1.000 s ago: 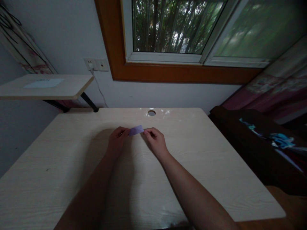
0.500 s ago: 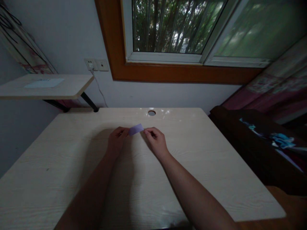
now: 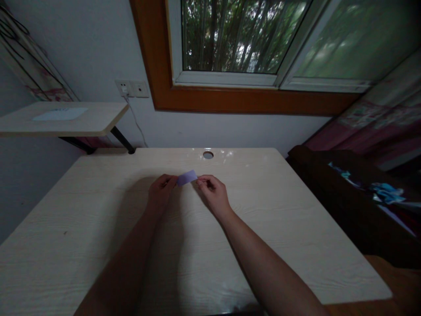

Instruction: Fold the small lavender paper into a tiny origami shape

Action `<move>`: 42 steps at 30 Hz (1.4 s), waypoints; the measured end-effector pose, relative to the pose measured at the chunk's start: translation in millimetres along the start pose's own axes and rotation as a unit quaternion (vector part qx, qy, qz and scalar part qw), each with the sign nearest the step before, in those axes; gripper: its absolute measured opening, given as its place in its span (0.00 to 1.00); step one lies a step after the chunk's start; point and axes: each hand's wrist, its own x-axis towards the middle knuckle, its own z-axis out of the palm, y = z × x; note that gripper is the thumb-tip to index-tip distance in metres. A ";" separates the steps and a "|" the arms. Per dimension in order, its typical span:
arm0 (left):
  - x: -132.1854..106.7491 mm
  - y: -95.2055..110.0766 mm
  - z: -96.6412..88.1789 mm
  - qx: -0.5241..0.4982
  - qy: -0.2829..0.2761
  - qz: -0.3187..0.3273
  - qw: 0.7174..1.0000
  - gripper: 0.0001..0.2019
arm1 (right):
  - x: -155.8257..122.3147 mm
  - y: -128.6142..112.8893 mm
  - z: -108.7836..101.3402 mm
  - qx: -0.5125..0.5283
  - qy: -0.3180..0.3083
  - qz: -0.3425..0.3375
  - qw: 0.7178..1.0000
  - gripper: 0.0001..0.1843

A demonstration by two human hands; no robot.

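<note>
A small purple slip of paper [image 3: 187,177] is stretched out between my two hands, its right end tilted a little upward. My left hand [image 3: 161,188] pinches the left end between thumb and forefinger. At the other end, the fingertips of my right hand [image 3: 213,188] are closed on the right edge. Both hands are low over the pale wood-grain table [image 3: 279,245], toward its far side. Whether the slip touches the tabletop I cannot tell.
A round cable hole [image 3: 208,155] lies near the table's back edge. At the left, a raised shelf [image 3: 112,115] on black legs bears a white sheet [image 3: 61,114]. Wall sockets [image 3: 132,88] with a plugged cable are behind. Dark furniture with blue cloth [image 3: 386,193] is on the right.
</note>
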 end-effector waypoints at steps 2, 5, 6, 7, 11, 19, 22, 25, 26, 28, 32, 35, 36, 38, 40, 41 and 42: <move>0.4 -1.7 0.3 -0.001 -0.001 0.003 1.000 0.12 | 0.0 0.2 0.3 0.005 -0.005 0.001 1.000 0.12; 1.1 -2.6 0.3 -0.001 -0.002 0.006 1.000 0.13 | 0.0 0.3 0.5 -0.001 -0.007 0.003 1.000 0.12; 1.3 -2.3 0.3 0.000 -0.002 0.005 1.000 0.13 | 0.1 0.4 0.5 -0.004 -0.009 0.003 1.000 0.12; 1.3 -1.8 0.4 0.001 -0.003 0.004 1.000 0.13 | 0.2 0.6 0.6 -0.007 -0.010 0.002 1.000 0.12; 1.2 -0.3 0.4 0.004 -0.010 0.002 1.000 0.13 | 0.8 2.5 1.2 -0.012 -0.014 -0.005 1.000 0.13; 1.4 -3.9 2.3 -0.005 -0.049 0.027 0.998 0.12 | -0.3 3.6 0.3 -0.022 -0.032 -0.018 0.999 0.13; 0.8 -3.5 3.9 0.005 -0.057 0.041 0.997 0.12 | -0.2 2.2 -0.7 -0.020 -0.034 -0.013 0.999 0.13; 0.6 -4.1 5.0 0.012 -0.073 0.057 0.996 0.12 | 0.4 1.1 -1.5 -0.010 -0.032 -0.010 0.999 0.13; 0.6 -4.6 5.2 0.012 -0.077 0.061 0.995 0.12 | 0.6 0.6 -1.8 -0.005 -0.029 -0.011 1.000 0.13; 0.8 -5.8 5.3 0.013 -0.082 0.062 0.995 0.12 | 0.8 -0.7 -2.3 0.006 -0.025 -0.014 1.000 0.13; 0.7 -6.0 5.3 0.002 -0.085 0.048 0.995 0.13 | 0.1 -3.9 -2.4 0.031 -0.034 -0.021 0.999 0.12; 0.0 -4.7 6.0 -0.033 -0.089 0.036 0.995 0.13 | -0.7 -4.8 -2.4 0.049 -0.049 -0.036 0.997 0.12; -0.2 -4.3 6.5 -0.045 -0.092 0.032 0.994 0.14 | -1.0 -4.8 -2.5 0.054 -0.053 -0.039 0.996 0.11; -0.6 -4.0 7.6 -0.059 -0.096 0.022 0.993 0.14 | -1.7 -4.7 -2.6 0.066 -0.061 -0.040 0.995 0.11; -0.9 -3.9 8.5 -0.070 -0.097 0.013 0.993 0.15 | -2.3 -5.2 -2.6 0.081 -0.071 -0.033 0.994 0.11; -1.1 -3.7 8.8 -0.077 -0.102 0.010 0.992 0.16 | -2.6 -5.7 -2.5 0.089 -0.078 -0.026 0.993 0.11; -1.3 -3.4 9.0 -0.083 -0.106 0.006 0.991 0.16 | -2.9 -6.3 -2.4 0.097 -0.086 -0.018 0.991 0.12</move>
